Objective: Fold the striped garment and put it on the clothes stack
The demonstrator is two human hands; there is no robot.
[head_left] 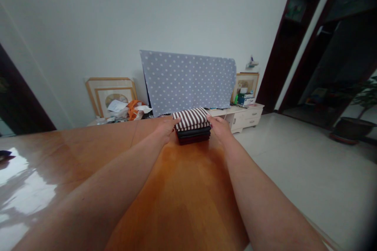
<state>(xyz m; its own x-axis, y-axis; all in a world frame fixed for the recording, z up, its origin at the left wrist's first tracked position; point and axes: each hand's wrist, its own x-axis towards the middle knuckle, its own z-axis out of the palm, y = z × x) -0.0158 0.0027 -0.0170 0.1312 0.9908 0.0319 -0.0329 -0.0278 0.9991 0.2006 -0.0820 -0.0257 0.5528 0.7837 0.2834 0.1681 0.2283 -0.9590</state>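
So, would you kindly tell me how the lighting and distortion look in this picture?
In the head view, glare whitens the left of the varnished table; the wide lens bends the doorway and stretches the left forearm; the folded striped stack looks reasonably sharp.

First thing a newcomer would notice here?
The folded stack of clothes, brown-and-white striped on top, sits on the glossy wooden table, with the left hand and right hand at either side. Behind it, a grey polka-dot cloth hangs above the white cabinet.
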